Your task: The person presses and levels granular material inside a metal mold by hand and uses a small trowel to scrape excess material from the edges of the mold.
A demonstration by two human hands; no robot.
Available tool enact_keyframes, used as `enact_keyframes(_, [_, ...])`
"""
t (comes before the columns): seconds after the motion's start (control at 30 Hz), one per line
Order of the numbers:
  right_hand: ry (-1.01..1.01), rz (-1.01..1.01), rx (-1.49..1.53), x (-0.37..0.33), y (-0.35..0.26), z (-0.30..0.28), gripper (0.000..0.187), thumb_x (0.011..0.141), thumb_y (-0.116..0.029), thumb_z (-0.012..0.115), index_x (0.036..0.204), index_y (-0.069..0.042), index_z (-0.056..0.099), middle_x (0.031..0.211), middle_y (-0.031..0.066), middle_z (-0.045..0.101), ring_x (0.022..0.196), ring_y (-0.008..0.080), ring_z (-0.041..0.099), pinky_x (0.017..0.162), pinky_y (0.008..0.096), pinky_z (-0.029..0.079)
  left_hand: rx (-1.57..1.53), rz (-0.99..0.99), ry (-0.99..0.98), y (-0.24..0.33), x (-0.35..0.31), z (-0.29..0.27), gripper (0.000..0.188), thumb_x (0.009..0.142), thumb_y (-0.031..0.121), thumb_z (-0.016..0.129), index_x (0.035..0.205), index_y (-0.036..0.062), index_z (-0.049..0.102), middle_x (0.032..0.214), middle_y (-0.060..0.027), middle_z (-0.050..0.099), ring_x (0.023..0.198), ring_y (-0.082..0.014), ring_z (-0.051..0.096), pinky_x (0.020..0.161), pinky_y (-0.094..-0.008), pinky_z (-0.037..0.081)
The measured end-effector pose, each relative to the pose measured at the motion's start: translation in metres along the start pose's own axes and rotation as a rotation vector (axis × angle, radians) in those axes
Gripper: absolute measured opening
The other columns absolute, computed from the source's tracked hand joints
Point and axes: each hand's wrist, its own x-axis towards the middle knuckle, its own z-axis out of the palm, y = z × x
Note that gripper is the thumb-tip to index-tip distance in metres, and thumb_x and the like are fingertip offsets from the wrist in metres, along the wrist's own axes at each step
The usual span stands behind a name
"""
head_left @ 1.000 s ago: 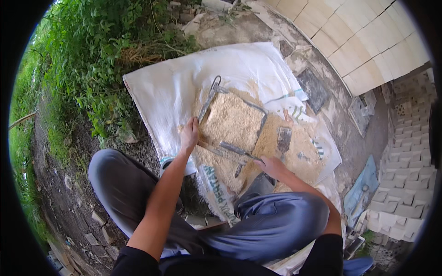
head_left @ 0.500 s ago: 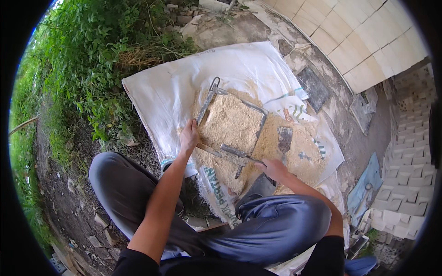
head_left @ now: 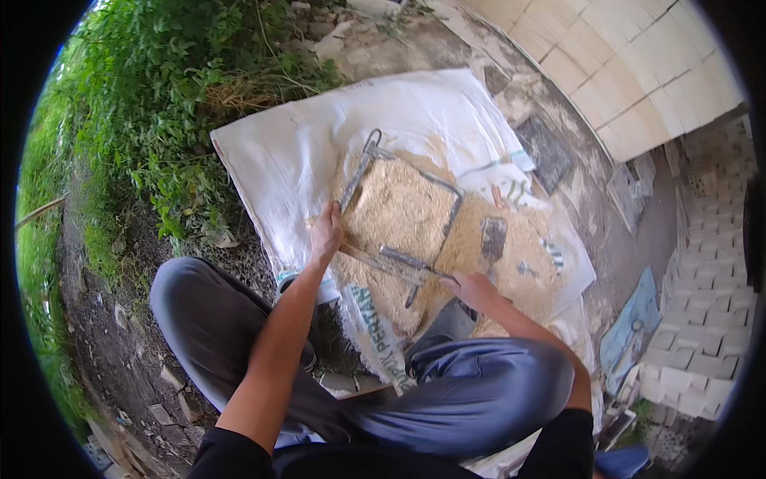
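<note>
A square metal frame (head_left: 459, 206) with looped handles lies on a white woven sack (head_left: 279, 152). Pale, sand-like powder (head_left: 403, 211) heaps inside it and spreads around its sides. At the frame's near left corner, my left hand (head_left: 325, 233) is closed on its edge, with some fingers hidden. My right hand (head_left: 476, 291) grips the thin handle of a metal trowel-like tool (head_left: 405, 258). The tool's narrow grey edge rests across the powder at the near side of the frame. Beneath it, a flat strip (head_left: 379, 263) runs along that side, partly coated with powder.
A dark flat rectangular piece (head_left: 493, 238) lies on the powder to the right. Beyond the sack is a dark square slab (head_left: 545, 153). Green plants (head_left: 175, 120) grow at the left. Pale tiles (head_left: 606, 72) stand at the upper right, and stacked white blocks (head_left: 694, 327) at the right.
The trowel-like tool has shifted slightly up and left at the frame's near side. Both hands keep their hold, and the powder looks much the same.
</note>
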Motion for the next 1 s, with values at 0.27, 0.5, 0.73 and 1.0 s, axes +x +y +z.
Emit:
enact_keyframes(0.27, [0.276, -0.096, 0.267, -0.005, -0.047, -0.047, 0.05, 0.091, -0.05, 0.05, 0.075, -0.003, 0.057, 0.058, 0.0198, 0.055, 0.055, 0.0407, 0.056, 0.051, 0.0482, 0.043, -0.036, -0.014, 0.013, -0.002, 0.007, -0.005, 0.035, 0.099, 0.036, 0.036, 0.109, 0.0086, 0.054, 0.096, -0.0264, 0.062, 0.094, -0.0464, 0.057, 0.079, -0.0507, 0.043])
enact_keyframes(0.5, [-0.034, 0.021, 0.0, 0.008, -0.006, -0.008, 0.046, 0.092, -0.047, 0.051, 0.08, -0.003, 0.062, 0.063, 0.0219, 0.058, 0.061, 0.0404, 0.059, 0.057, 0.0478, 0.046, 0.01, -0.055, -0.072, 0.0, 0.001, -0.006, 0.033, 0.099, 0.035, 0.035, 0.116, 0.011, 0.052, 0.1, -0.0258, 0.061, 0.096, -0.0463, 0.057, 0.081, -0.0504, 0.043])
enact_keyframes(0.73, [-0.16, 0.315, -0.184, -0.018, -0.075, -0.175, 0.052, 0.091, -0.054, 0.047, 0.087, -0.005, 0.063, 0.07, 0.017, 0.062, 0.065, 0.0339, 0.062, 0.058, 0.0451, 0.048, 0.463, 0.37, 0.194, 0.031, -0.006, -0.008, 0.045, 0.099, 0.033, 0.034, 0.131, 0.0031, 0.045, 0.142, -0.0195, 0.039, 0.136, -0.0355, 0.03, 0.111, -0.0465, 0.023])
enact_keyframes(1.0, [0.279, 0.495, 0.507, -0.051, -0.132, -0.254, 0.046, 0.094, -0.048, 0.05, 0.087, -0.003, 0.055, 0.06, 0.0038, 0.049, 0.047, 0.0129, 0.043, 0.046, 0.0287, 0.036, 0.514, 0.49, -0.053, 0.075, -0.035, 0.038, 0.081, 0.093, 0.052, 0.037, 0.143, -0.0087, 0.018, 0.152, -0.0255, 0.012, 0.143, -0.0357, 0.007, 0.117, -0.0453, 0.006])
